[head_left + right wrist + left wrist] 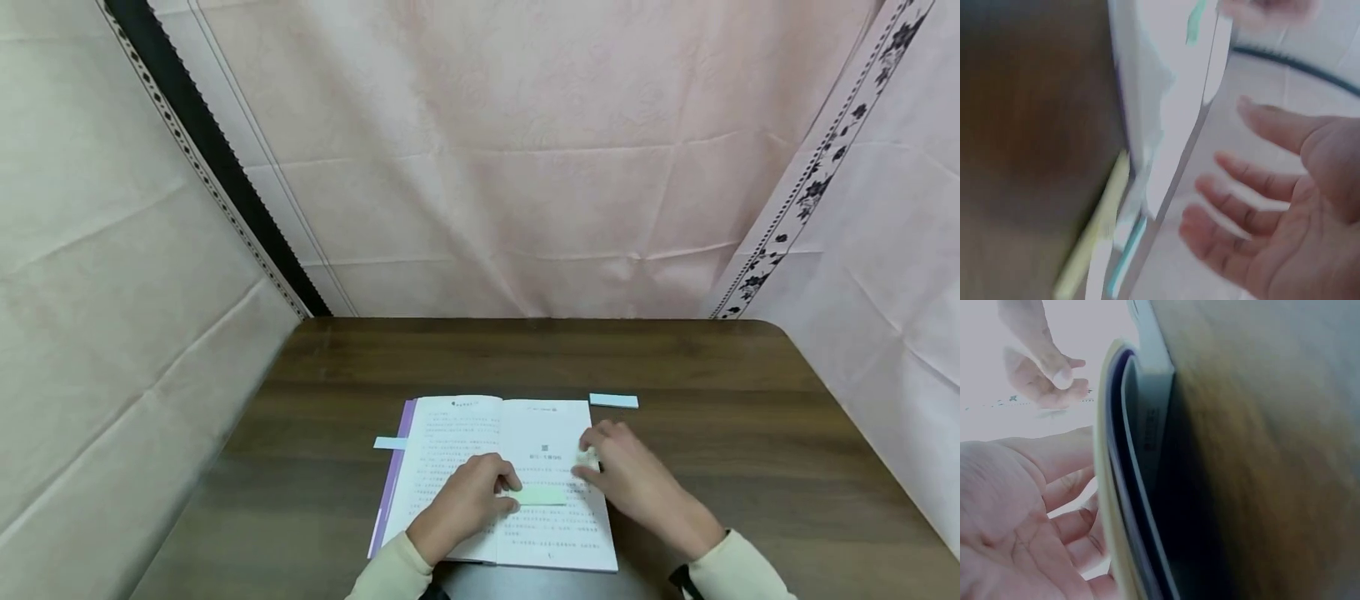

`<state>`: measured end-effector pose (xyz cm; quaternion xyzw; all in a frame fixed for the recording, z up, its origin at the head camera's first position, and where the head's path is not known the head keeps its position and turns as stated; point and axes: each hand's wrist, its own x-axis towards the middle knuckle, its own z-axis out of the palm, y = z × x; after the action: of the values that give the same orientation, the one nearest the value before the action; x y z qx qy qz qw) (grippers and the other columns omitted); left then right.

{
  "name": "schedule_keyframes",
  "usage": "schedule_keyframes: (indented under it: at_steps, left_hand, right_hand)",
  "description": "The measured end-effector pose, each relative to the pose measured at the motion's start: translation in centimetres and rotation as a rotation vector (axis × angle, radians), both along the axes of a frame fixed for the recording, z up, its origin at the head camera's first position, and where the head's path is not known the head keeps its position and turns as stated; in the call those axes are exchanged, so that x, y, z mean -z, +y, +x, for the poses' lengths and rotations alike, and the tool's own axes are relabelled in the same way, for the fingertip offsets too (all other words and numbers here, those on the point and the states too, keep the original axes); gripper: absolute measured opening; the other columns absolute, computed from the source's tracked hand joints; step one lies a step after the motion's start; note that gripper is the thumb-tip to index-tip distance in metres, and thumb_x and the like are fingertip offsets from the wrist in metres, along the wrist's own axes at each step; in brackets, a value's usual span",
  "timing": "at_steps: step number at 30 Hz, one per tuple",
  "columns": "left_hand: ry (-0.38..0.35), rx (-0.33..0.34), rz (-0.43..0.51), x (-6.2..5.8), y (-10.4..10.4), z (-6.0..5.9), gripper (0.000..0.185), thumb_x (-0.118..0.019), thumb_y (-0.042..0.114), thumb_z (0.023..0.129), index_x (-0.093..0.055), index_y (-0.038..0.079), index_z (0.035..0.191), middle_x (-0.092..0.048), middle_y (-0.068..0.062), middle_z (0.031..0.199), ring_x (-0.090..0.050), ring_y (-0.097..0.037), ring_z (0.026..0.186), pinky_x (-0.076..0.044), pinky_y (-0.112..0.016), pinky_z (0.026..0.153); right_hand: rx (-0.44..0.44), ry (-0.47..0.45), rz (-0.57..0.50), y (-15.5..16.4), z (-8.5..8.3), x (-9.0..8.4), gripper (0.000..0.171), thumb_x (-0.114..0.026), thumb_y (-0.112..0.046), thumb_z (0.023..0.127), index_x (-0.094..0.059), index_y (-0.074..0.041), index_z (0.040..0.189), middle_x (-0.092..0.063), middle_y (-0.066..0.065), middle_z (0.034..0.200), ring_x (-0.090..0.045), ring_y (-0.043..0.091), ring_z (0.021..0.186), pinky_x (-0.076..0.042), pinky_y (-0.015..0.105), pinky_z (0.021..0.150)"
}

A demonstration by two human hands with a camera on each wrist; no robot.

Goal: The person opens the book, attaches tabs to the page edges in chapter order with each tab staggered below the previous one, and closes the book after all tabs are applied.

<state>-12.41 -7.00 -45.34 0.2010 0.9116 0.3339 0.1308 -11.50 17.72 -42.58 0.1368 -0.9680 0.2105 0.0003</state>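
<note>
An open book [450, 517] with printed pages and a purple cover edge lies on the table. Across its right page is a pale green paper strip [542, 496]. My left hand [468, 496] is over the middle of the book, thumb and forefinger apart at the strip's left end. Over the right page's outer edge is my right hand [637, 479], its thumb and fingers spread apart with nothing visible between them in the right wrist view. A light blue tab [390, 443] sticks out from the book's left side.
Beyond the book's top right corner lies a light blue strip [613, 401]. The brown wooden table [322, 467] extends around the book. Pale cloth curtains [525, 167] hang behind the table and along both sides.
</note>
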Motion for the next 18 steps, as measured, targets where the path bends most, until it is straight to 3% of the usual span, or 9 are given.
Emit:
schedule_keyframes:
  at_steps: [8, 18]
  left_hand:
    - [-0.023, -0.013, 0.07, 0.1, 0.0, -0.4, 0.017, -0.091, 0.002, 0.079, -0.08, 0.013, 0.084, -0.066, 0.01, 0.077, -0.053, -0.004, 0.069, -0.047, -0.023, 0.065]
    - [-0.017, -0.032, 0.089, 0.4, 0.0, -0.5, 0.016, -0.092, 0.005, 0.077, -0.082, 0.014, 0.085, -0.065, 0.013, 0.072, -0.052, -0.004, 0.065, -0.044, -0.023, 0.061]
  right_hand:
    - [-0.205, 0.041, -0.009, -3.9, 1.8, 2.0, 0.033, -0.092, -0.015, 0.082, -0.075, -0.005, 0.109, -0.066, 0.0, 0.102, -0.063, 0.019, 0.094, -0.057, 0.032, 0.074]
    - [-0.267, 0.072, 0.009, -4.4, 1.7, 3.1, 0.025, -0.091, -0.011, 0.082, -0.078, -0.008, 0.103, -0.066, -0.003, 0.095, -0.063, 0.016, 0.091, -0.055, 0.03, 0.073]
